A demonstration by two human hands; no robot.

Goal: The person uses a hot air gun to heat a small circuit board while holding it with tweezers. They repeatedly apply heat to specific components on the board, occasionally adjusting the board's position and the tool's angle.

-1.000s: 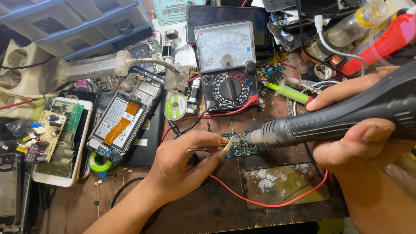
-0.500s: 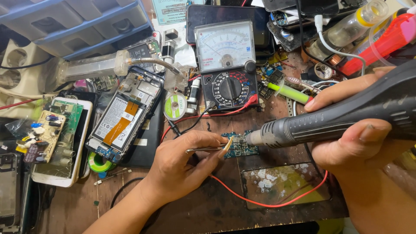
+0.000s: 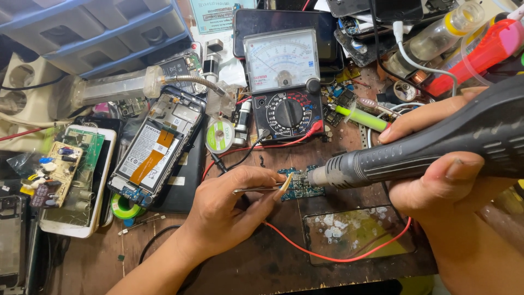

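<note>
Nothing has shifted: left hand (image 3: 229, 210) pinches tweezers (image 3: 256, 189) at the small, fragile board (image 3: 302, 184); right hand (image 3: 442, 180) grips the hot-air gun (image 3: 415, 153).

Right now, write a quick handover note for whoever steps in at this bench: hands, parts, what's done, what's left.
Left hand: fingers pinch metal tweezers, their tip at the left edge of the small blue-green circuit board lying flat on the workbench.
Right hand: grips the grey hot-air tool, its nozzle at the board's right edge.
Nearby: analogue multimeter behind the board; opened phone to the left.
Done: board set down, both tools on it.
Left: cannot tell whether any part has been lifted or placed; nothing shows in the tweezers.
</note>
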